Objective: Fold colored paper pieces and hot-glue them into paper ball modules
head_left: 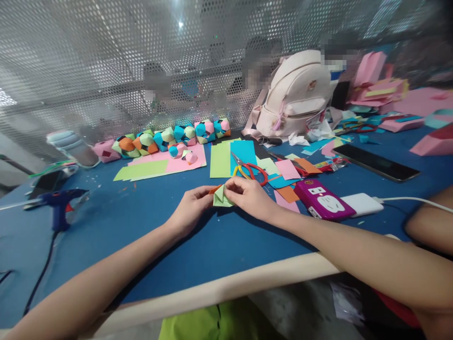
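Inward from the near edge of the table (198, 262), folded green paper (221, 197) is between the left hand (193, 206) and right hand (252, 197), each pinching one side, neither nearer.

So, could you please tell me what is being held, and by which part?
A small, folded pale-green and orange paper piece: the left grip holds its left side, the right grip its right side.

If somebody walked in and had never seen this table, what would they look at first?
Probably the big pale backpack, at the back right of the blue table. Then the row of colourful folded-paper shapes at the back left. In the middle, the left hand and right hand hold a small green-and-orange folded paper.
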The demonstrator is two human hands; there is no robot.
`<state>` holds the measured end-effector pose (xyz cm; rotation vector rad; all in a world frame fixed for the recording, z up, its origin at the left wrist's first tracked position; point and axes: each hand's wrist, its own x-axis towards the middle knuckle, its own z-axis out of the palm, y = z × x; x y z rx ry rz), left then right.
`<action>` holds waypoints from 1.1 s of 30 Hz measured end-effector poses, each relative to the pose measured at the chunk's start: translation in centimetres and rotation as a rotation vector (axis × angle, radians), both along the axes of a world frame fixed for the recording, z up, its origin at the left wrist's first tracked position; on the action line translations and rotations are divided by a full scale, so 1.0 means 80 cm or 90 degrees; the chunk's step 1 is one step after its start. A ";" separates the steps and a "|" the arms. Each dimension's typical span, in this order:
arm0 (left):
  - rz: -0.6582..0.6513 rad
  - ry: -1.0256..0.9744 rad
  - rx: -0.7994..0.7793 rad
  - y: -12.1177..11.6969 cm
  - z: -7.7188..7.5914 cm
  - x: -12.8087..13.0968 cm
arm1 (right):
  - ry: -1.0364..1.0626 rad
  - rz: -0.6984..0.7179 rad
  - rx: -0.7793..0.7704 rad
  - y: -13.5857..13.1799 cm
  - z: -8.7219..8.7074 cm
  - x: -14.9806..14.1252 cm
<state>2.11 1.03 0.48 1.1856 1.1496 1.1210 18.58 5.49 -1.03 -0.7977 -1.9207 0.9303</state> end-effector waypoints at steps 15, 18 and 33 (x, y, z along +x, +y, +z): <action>0.013 -0.058 -0.020 0.000 0.004 -0.001 | -0.041 -0.013 0.240 0.003 0.005 0.009; -0.013 -0.022 0.000 0.001 0.002 -0.002 | -0.047 -0.003 0.254 0.002 0.005 0.010; -0.074 0.014 0.014 0.003 -0.009 -0.006 | -0.076 -0.003 0.245 0.001 0.000 0.008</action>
